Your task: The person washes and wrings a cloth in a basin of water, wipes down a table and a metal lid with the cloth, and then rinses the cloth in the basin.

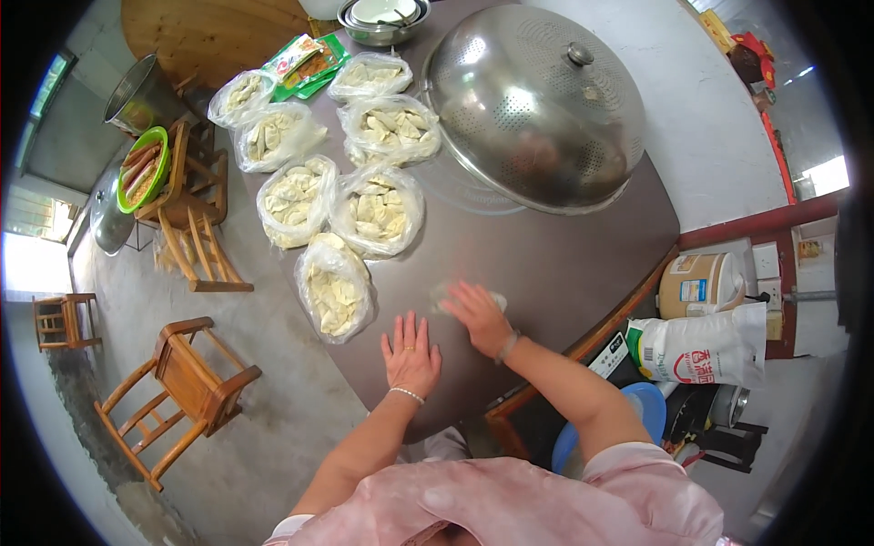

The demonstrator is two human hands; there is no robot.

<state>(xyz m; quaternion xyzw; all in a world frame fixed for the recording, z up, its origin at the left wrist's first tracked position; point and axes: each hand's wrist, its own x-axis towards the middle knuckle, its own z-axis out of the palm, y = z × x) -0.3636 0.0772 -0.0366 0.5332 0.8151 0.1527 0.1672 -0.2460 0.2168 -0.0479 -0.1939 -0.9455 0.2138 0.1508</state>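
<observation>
My left hand (pixel 414 362) lies flat on the brown tabletop (pixel 464 239) near its front edge, fingers apart, holding nothing. To its right, my right hand (pixel 480 315) is blurred and pressed over a pale, thin cloth (pixel 500 301), which shows on both sides of the fingers; whether it is fabric or plastic is unclear. Closest to my left hand is a clear plastic bag of dumplings (pixel 334 290). Several more open bags of dumplings (pixel 377 210) stand beyond it in two rows along the left side of the table.
A large perforated metal steamer lid (pixel 536 109) covers the far right of the table. Metal bowls (pixel 384 17) and green food packets (pixel 307 65) sit at the back. Wooden chairs (pixel 188 375) stand on the left; a rice cooker (pixel 700 283) and white sack (pixel 703 348) are at right.
</observation>
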